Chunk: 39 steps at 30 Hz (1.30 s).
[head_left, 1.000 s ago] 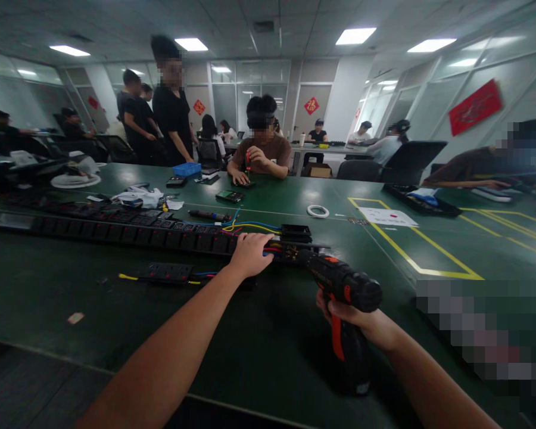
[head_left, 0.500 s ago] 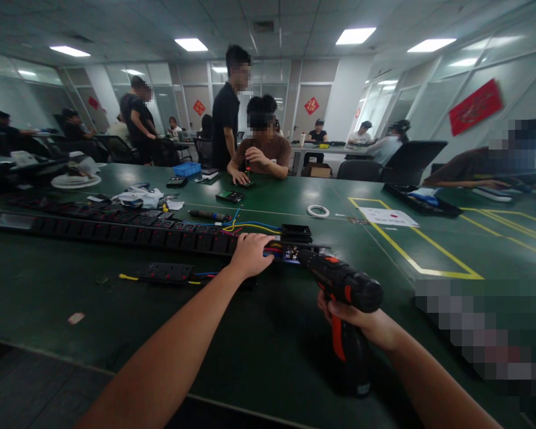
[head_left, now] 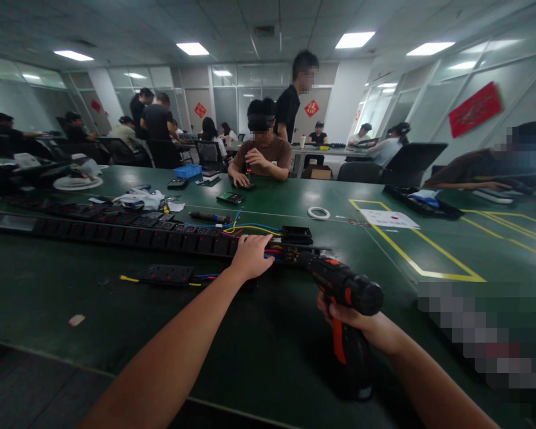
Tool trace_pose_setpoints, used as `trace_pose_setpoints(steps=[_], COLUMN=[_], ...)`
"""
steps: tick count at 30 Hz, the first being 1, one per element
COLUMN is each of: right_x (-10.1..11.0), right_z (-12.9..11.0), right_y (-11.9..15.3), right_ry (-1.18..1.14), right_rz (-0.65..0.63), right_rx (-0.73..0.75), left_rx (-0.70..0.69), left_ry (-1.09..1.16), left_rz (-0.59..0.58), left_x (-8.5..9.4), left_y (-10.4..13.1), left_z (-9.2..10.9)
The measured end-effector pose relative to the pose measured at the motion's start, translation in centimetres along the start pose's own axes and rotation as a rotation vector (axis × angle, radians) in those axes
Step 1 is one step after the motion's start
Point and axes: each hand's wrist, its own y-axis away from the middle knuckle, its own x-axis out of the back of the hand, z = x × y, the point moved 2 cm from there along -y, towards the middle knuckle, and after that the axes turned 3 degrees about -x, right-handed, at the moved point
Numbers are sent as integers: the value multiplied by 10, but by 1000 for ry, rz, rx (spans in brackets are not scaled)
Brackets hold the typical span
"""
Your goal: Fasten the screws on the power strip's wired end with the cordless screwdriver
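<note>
A long black power strip (head_left: 129,235) with a row of sockets lies across the green table. Near its right end my left hand (head_left: 252,256) is closed over the housing, thumb on the near side and fingers over the top. Beside that hand, red and blue wires show in the uncovered end. My right hand (head_left: 352,316) grips the handle of a black and orange cordless drill (head_left: 343,283). The drill's nose points left and meets the strip's open end, just right of my left hand; the exact contact of its tip is too small to make out.
In front of the strip lies a short socket block (head_left: 170,274) with wires. Behind it are a dark pen-like tool (head_left: 209,217), a roll of white tape (head_left: 318,213) and a blue basket (head_left: 187,171). Across the table sits a co-worker (head_left: 261,152). A blurred-out object (head_left: 477,339) lies at right.
Both hands and the drill stay almost in place. The lit area at the strip's open end has turned darker. In the background a standing person has moved to the right.
</note>
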Motion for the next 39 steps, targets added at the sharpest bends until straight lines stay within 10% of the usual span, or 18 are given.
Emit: trace_pose_setpoints(steps=[39], right_x=[5], right_z=[11], right_y=[-1], right_ry=[7], right_rz=[-27], right_rx=[41], left_rx=[-23], left_ry=[11], left_rz=[16], left_x=[-1], left_y=[0], left_z=[-1])
